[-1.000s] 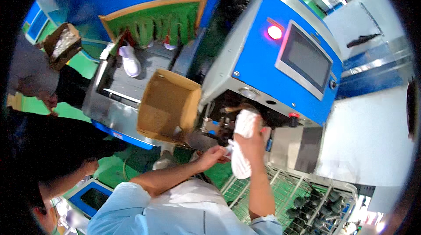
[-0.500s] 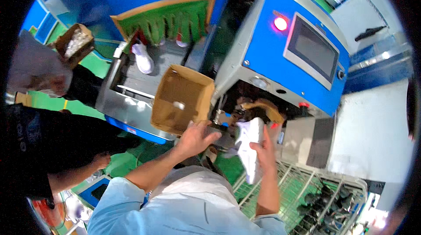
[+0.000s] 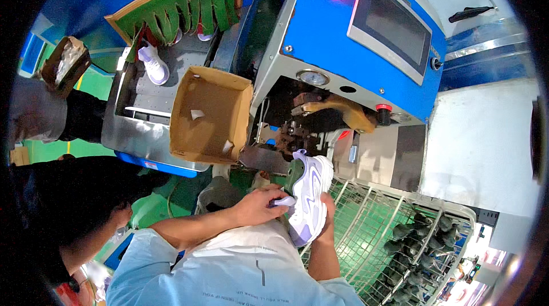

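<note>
In front of my body I hold a white and lavender sneaker (image 3: 311,189), its sole turned to the right. My right hand (image 3: 325,220) wraps round the sole side, with most of its fingers hidden behind the shoe. With my left hand (image 3: 262,206) I pinch a lavender flap at the shoe's opening, which looks like the tongue. Something dark green (image 3: 295,173), perhaps a shoe last, shows inside the opening. Just beyond the shoe stands a blue and grey machine (image 3: 320,26), with a dark clamp mechanism (image 3: 291,137) under its housing.
A cardboard box (image 3: 209,114) with white scraps sits left of the machine. Behind it, another sneaker (image 3: 153,66) lies on a conveyor by a green strip curtain (image 3: 189,12). A wire rack (image 3: 372,226) with dark lasts stands at right. Co-workers' arms and dark clothes (image 3: 86,203) are close at left.
My left hand has come from the box's edge to the sneaker and gripped its flap. The sneaker has turned, showing its side and opening. The view has shifted right.
</note>
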Demonstrator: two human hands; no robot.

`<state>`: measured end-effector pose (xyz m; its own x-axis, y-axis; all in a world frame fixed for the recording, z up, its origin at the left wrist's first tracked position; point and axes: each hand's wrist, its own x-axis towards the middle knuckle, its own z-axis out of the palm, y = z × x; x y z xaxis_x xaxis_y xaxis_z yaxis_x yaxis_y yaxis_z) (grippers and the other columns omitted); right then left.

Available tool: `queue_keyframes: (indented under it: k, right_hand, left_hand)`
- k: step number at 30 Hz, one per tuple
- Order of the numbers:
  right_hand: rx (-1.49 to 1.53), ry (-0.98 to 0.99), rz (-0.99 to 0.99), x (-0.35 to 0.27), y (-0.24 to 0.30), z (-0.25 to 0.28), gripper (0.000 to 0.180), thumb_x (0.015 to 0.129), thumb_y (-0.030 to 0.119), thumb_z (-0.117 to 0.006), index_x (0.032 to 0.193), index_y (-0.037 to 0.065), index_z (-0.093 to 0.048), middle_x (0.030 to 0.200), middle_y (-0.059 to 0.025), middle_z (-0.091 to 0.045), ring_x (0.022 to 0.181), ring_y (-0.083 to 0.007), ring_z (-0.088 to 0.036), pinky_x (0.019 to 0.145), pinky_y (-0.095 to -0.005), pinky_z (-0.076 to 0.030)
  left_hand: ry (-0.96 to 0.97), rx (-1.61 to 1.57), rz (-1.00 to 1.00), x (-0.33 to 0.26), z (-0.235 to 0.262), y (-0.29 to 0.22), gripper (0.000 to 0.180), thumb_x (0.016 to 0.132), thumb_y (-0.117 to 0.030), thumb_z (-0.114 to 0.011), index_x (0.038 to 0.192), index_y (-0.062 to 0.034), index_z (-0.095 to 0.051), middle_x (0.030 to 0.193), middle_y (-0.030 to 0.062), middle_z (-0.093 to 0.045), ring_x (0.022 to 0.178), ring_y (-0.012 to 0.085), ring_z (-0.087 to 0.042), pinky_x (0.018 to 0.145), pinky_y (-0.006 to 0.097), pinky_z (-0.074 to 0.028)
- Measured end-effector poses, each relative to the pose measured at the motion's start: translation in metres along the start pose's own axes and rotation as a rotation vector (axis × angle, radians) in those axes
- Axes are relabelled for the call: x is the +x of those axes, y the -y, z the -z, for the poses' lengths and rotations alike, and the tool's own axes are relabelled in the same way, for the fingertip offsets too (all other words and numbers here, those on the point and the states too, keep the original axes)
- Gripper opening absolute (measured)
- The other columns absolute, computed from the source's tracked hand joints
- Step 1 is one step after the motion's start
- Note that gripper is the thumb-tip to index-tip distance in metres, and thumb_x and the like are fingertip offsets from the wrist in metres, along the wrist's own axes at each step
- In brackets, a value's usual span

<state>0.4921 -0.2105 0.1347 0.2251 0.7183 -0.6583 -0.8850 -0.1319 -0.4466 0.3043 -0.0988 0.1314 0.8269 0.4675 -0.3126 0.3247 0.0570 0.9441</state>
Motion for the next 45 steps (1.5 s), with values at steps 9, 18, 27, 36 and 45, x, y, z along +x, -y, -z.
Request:
queue_keyframes:
  k: [9,18,27,36,45]
  right_hand:
    - [-0.759,-0.106,0.426,0.031,0.067,-0.036,0.088,0.075,0.005,-0.067,0.153,0.003,-0.025,0.140,-0.0154,-0.050,0.124,-0.0260,-0.052,0.101,-0.0346,-0.043]
    - [-1.848,-0.389,0.430,0.085,0.059,-0.097,0.106,0.071,0.034,-0.075,0.156,0.017,-0.016,0.129,-0.0325,-0.054,0.114,-0.0409,-0.060,0.094,-0.0435,-0.049]
    - [-1.974,-0.539,0.525,0.099,0.036,-0.074,0.109,0.075,0.032,-0.072,0.157,0.025,-0.001,0.119,-0.0354,-0.052,0.105,-0.0506,-0.058,0.095,-0.0517,-0.046]
    - [-1.963,-0.535,0.541,0.092,0.033,-0.085,0.105,0.073,0.034,-0.072,0.156,0.020,-0.010,0.127,-0.0440,-0.047,0.112,-0.0538,-0.054,0.097,-0.0524,-0.044]
    - [-1.115,-0.094,0.554,0.019,0.079,-0.072,0.088,0.070,0.016,-0.070,0.149,0.004,-0.034,0.131,-0.0199,-0.057,0.118,-0.0353,-0.058,0.099,-0.0406,-0.048]
  left_hand:
    - [-0.220,-0.040,-0.131,0.050,-0.024,0.029,0.030,0.092,-0.025,-0.064,0.115,-0.0062,-0.067,0.122,0.0184,-0.061,0.099,0.0347,-0.064,0.085,0.040,-0.052]
    - [-0.093,-0.372,0.249,0.127,-0.058,0.101,0.034,0.097,-0.035,-0.058,0.115,-0.0071,-0.066,0.089,0.0039,-0.066,0.076,0.0154,-0.059,0.066,0.030,-0.048]
    - [-0.136,-0.002,0.136,0.089,-0.005,0.098,0.029,0.093,-0.030,-0.057,0.101,-0.0034,-0.064,0.090,0.0130,-0.068,0.084,0.0251,-0.064,0.078,0.043,-0.051]
    - [-0.263,-0.117,0.204,0.046,0.020,0.077,0.028,0.092,-0.027,-0.055,0.100,-0.0039,-0.067,0.093,0.0191,-0.069,0.087,0.0342,-0.067,0.079,0.043,-0.051]
    - [-0.312,0.136,-0.266,0.041,0.027,0.018,0.062,0.088,-0.045,-0.066,0.128,0.0005,-0.054,0.122,0.0224,-0.060,0.110,0.0363,-0.060,0.096,0.042,-0.047]
